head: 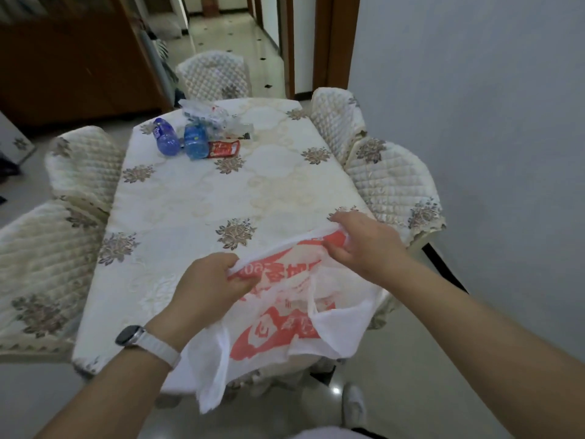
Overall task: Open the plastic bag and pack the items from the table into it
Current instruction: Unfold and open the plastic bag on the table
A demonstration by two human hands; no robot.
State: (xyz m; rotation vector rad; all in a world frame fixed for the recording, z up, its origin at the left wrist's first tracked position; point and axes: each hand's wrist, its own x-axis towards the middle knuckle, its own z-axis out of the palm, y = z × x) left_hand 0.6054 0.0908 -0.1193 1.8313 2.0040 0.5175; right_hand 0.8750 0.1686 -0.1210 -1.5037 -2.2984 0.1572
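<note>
Embroidered floral tablecloth (pixel 196 198) | left hand (pixel 205 286), right hand (pixel 364 242) — fingers pinching crinkly plastic bag (pixel 278 331)

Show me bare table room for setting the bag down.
The middle of the table is bare, from the plastic bag at the near edge to the blue bottles and red packet; the far right corner too. Crowded: far left, around the clear wrappers.

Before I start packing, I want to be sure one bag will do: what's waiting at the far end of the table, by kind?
Blue bottles: 2
Red packet: 1
Clear plastic heap: 1 (contents unclear)
Total: 4
</note>
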